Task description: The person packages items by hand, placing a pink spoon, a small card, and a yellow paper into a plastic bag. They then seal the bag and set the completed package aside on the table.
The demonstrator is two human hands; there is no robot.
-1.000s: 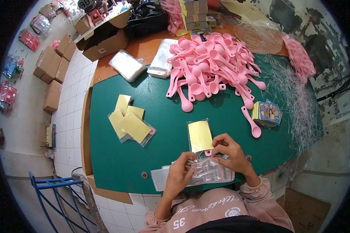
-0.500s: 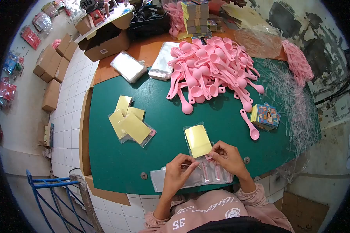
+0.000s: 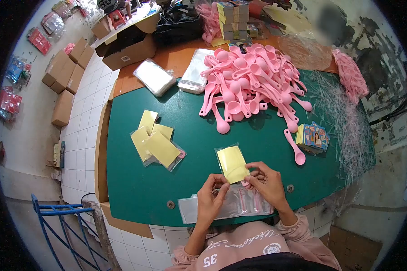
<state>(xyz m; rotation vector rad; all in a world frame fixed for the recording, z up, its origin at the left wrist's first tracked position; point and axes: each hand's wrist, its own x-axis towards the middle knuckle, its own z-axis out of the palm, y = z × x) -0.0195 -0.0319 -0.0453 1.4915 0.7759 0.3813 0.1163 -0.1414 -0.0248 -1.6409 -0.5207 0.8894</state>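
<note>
Over green tabletop (image 3: 190,135), left hand (image 3: 210,198) moved up, pinching near edge of card bag (image 3: 232,163), right hand (image 3: 267,184) still pinching.

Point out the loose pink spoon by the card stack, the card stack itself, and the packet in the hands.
Pink spoon (image 3: 293,142), head view, on its handle.
Card stack (image 3: 315,135), head view, on its top card.
Packet (image 3: 233,163), head view, on its yellow card.

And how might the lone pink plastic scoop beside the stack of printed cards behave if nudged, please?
The pink scoop would probably feel light and stiff, with its slim, straight handle and small bowl. It might pivot or rock rather than roll, as the handle extends beyond the rounded bowl.
</note>
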